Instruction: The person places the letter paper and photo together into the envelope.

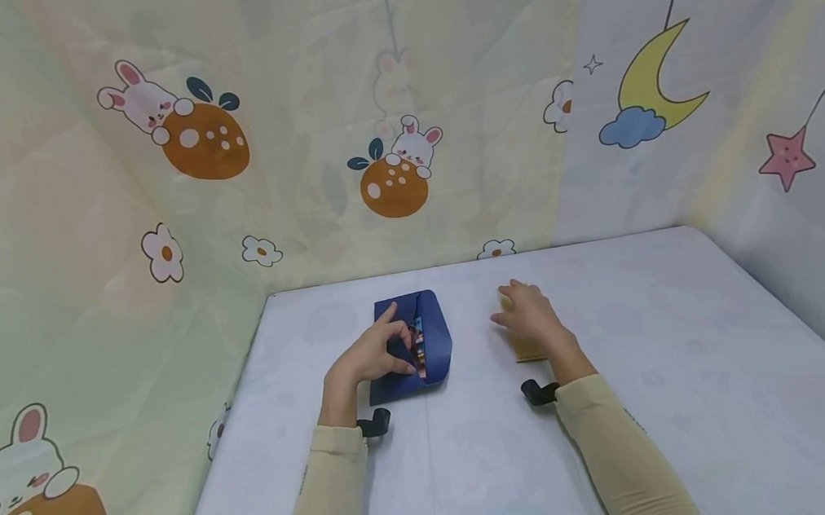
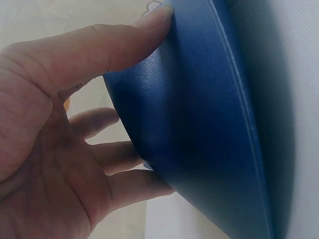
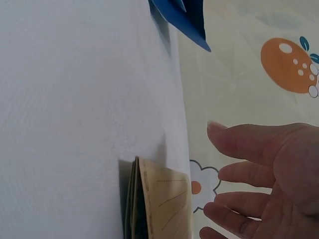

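Note:
A dark blue paper envelope [image 1: 438, 345] lies left of the table's middle, its opening parted. Colourful printed paper [image 1: 418, 345] shows inside that opening. My left hand [image 1: 368, 355] pinches the envelope's edge, and in the left wrist view the thumb [image 2: 124, 47] presses one face with the fingers at the edge behind. To the right, a small stack of tan kraft paper [image 1: 529, 351], perhaps folded cards or a booklet, is partly hidden under my right hand [image 1: 533, 314]. That hand hovers over it with fingers spread, holding nothing; the right wrist view shows a gap between them.
A white table [image 1: 489, 455] extends around both hands. Behind it hangs a printed cloth backdrop [image 1: 301, 161] with rabbits, oranges and a moon. A black strap mount [image 1: 375, 423] sits at the left wrist, another black mount [image 1: 539, 392] at the right.

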### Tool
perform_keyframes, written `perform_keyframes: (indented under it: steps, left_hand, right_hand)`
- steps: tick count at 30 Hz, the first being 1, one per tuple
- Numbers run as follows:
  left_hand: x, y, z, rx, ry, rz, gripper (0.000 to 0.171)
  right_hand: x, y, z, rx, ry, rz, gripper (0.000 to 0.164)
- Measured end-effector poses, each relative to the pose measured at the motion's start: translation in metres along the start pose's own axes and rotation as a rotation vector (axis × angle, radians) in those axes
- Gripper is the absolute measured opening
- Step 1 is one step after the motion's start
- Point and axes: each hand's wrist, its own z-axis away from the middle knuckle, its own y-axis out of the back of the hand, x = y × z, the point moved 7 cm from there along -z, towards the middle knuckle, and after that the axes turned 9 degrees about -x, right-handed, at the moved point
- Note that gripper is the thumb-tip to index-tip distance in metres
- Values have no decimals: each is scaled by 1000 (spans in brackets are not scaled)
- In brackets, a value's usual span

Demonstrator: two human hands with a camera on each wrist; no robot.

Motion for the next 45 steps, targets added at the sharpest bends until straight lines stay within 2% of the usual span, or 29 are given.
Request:
perform_keyframes:
  steps: [5,13,22,25,45]
  left_hand:
    - [-1,0,0,4,-3,4,40]
    - [-1,0,-1,10,-3,-2,40]
    - [-3,-1,-1,10,9,-1,41]
    - [-3,-1,-1,10,8,0,41]
    - [0,-1,0,10,14,8,39]
  right_hand:
    - [4,-1,0,-25,-33,33,70]
    - [5,-3,0,-46,-21,63,79]
    - [15,-13,0,-125,-118,71,94]
    - [15,-13,0,-128,-122,82,95]
    - [13,-7,1,-55,-82,114,77]
